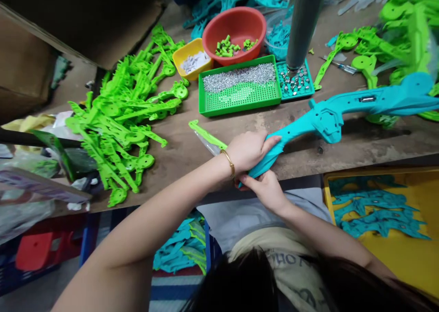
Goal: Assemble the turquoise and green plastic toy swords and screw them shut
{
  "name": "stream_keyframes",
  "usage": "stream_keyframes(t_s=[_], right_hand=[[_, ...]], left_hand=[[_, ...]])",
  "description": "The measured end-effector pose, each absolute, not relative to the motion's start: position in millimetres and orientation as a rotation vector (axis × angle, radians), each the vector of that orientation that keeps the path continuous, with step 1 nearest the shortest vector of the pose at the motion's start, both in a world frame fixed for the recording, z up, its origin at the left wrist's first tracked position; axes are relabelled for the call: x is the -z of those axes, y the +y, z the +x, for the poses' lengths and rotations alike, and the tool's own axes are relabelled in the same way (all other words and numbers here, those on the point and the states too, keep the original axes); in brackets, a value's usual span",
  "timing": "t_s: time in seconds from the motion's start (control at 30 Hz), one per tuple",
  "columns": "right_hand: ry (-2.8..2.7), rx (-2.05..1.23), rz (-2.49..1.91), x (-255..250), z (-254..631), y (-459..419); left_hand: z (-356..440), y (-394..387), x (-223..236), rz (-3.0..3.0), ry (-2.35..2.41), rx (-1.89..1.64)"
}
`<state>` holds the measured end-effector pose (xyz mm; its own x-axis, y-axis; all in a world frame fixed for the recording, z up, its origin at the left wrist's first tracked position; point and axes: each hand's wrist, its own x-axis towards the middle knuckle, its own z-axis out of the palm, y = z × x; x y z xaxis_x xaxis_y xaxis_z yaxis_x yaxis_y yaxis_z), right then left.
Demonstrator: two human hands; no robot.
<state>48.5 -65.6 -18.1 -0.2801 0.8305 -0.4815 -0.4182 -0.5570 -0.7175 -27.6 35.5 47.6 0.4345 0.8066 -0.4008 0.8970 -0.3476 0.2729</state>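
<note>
Holding the near end of the long turquoise plastic toy part (pixel 343 113), I have both hands closed on it at the lower centre of the frame. My left hand (pixel 248 151), the one with a thin gold bracelet (pixel 229 162) at the wrist, wraps the tip from above, fingers curled over it. My right hand (pixel 265 189) comes from below and pinches the same tip from underneath, so the two hands are touching each other around one end only.

From this grip the part runs away toward the upper right of the frame. Its long axis is a shallow diagonal across the brown wooden table (pixel 192 152), passing a wider joint near the middle and ending near the right edge, over some bright green plastic pieces. All the length and weight lie to the right of my hands, nothing to the left. The right hand is on the side nearer to the body of the part; the left one covers the very end.

Just left of the left hand a flat green plastic strip (pixel 206 134) lies on the table. Further up stands a green perforated tray with small silver screws (pixel 240 89).
</note>
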Motion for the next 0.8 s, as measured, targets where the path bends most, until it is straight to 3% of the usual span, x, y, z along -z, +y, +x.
stream_keyframes(t_s=[0.17, 0.37, 0.53, 0.6, 0.67, 0.8], right_hand=[[-0.488, -2.142, -1.057, 14.5, 42.5, -66.5], [-0.485, -2.144, -1.072, 25.0, 27.9, -71.9], [-1.416, -2.223, -1.101, -26.5, 96.4, -62.4], [-1.583, -2.032, -1.179, -60.4, 143.3, -37.4], [-1.502, -1.600, -1.409, -84.8, 186.8, 6.1], [-1.420, -0.881, -1.619, -88.8, 224.3, 125.6]], left_hand=[[-25.5, 34.9, -48.3, 2.201, 1.489, 0.267], [-31.6, 37.5, -42.8, 2.231, 1.430, 0.311], [-58.7, 39.4, -41.8, 2.271, 1.414, 0.391], [-71.3, 39.2, -41.6, 2.270, 1.434, 0.437], [-81.6, 38.8, -40.9, 2.268, 1.448, 0.475], [-91.1, 38.4, -39.5, 2.264, 1.453, 0.521]])
